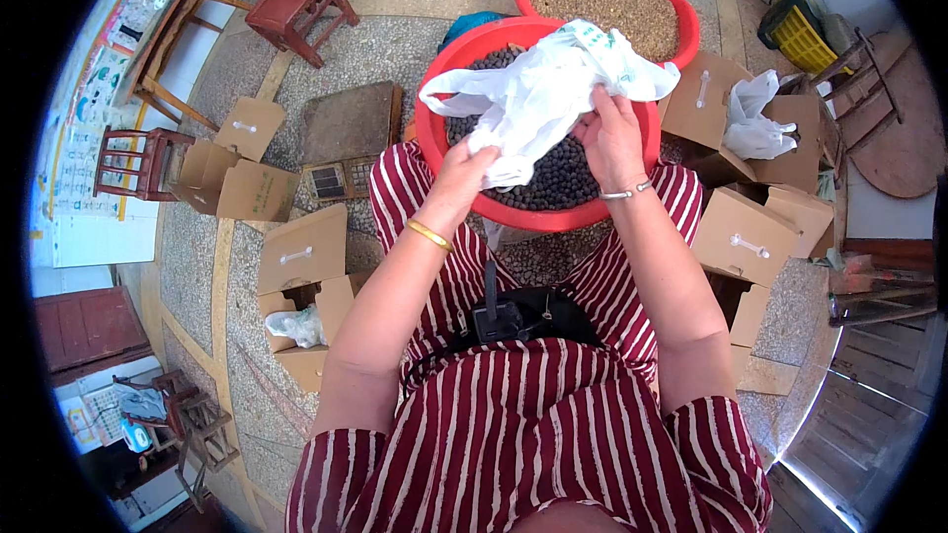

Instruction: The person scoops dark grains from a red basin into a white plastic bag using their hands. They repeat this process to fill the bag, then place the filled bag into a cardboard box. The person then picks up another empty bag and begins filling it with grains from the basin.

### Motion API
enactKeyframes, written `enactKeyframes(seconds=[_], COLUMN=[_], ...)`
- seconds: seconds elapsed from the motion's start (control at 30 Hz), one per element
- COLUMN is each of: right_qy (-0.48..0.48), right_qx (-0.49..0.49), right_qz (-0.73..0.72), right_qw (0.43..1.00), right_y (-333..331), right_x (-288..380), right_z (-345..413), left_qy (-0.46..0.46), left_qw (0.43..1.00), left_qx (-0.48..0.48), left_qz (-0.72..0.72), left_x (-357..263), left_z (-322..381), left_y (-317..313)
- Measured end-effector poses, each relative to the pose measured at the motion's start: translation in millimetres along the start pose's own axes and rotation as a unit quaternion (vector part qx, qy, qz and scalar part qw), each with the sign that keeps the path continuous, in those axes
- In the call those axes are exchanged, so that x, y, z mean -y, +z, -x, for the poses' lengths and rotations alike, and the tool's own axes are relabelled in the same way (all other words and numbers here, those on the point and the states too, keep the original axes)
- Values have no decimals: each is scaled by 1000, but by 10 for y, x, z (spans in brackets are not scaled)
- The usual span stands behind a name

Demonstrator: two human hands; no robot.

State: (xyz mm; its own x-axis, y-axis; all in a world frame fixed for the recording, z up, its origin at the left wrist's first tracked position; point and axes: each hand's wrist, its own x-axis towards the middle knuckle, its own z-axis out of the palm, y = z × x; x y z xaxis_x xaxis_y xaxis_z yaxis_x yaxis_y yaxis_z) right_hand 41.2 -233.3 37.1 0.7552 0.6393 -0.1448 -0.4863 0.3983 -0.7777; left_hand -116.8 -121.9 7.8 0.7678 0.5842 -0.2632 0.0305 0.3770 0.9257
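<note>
A crumpled white plastic bag (544, 85) with green print is stretched between both hands over a red plastic basin (544, 220). My left hand (466, 170) grips the bag's lower left part, thumb on top. My right hand (613, 135) pinches its right side, fingertips partly hidden by the plastic. Under the bag, small dark round balls (563, 176) fill the basin, which rests between my knees. The bag hides the middle of the basin, and whether anything is inside the bag cannot be told.
Behind stands another red basin (690, 37) of tan grainy material. Open cardboard boxes (302, 248) flank me, one at right (696, 92) with a white bag (757, 122) on it. A low wooden stool (348, 118) is left of the basin, a red chair (296, 7) beyond.
</note>
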Motion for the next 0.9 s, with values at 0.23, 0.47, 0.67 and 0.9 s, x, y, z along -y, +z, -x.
enactKeyframes(seconds=[0.23, 0.47, 0.67, 0.9], right_qy=[-11, -39, 57, 139], right_qx=[-88, -116, -161, -171], right_qz=[-38, -37, 70, 137], right_qw=[995, 992, 983, 966], right_y=[-410, -625, -1185, -1081], right_x=[-46, -26, -158, -98], right_z=[10, 99, 11, 156], left_qy=[-63, 50, 83, 52], left_qw=[992, 979, 971, 959], left_qx=[-88, -70, 46, 54], left_qz=[-65, 186, 220, 274], left_x=[-184, -155, -256, -510], left_z=[40, 35, -38, 28], left_y=[-331, -496, -498, 144])
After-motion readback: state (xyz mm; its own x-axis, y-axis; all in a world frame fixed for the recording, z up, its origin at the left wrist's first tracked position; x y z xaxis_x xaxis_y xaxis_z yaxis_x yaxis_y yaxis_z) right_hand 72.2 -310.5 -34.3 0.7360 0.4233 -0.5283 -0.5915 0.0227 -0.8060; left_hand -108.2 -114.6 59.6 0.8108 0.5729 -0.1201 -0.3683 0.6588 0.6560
